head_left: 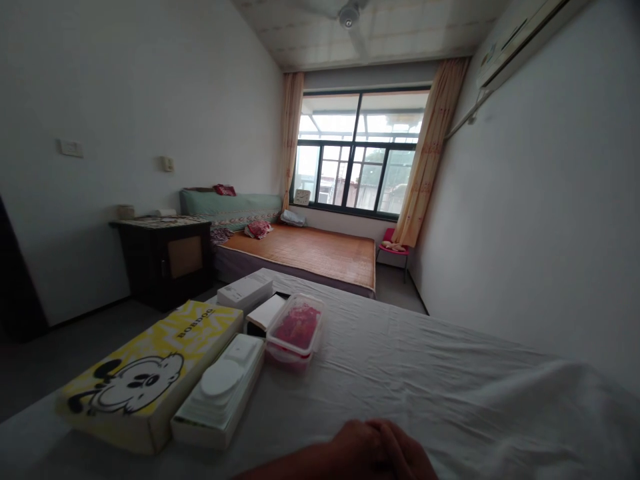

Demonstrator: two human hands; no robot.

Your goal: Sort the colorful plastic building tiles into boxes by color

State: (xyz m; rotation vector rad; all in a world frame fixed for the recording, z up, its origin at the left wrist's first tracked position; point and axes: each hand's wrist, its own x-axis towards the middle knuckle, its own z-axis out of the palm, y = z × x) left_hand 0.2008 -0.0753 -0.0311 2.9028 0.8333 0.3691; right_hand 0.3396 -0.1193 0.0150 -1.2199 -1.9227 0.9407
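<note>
My left hand (350, 445) and my right hand (400, 448) rest against each other at the bottom edge of the head view, over the white cloth (380, 360). Their fingers look folded together, and I see no object in them. Dark light hides the finer detail. Closest to them is a white open box (220, 393) holding white round and square pieces. Left of it lies a yellow BOBDOG box (145, 380) with a cartoon dog. Behind stand a clear plastic container (296, 330) with red contents, a small white-topped box (265, 313) and another white box (245, 291).
The wrinkled cloth covers the surface before me. Beyond it is a bed (320, 250) with a woven mat. A dark cabinet (170, 253) stands at left, a pink chair (393, 243) by the curtain (430, 160). A window (357, 150) fills the far wall.
</note>
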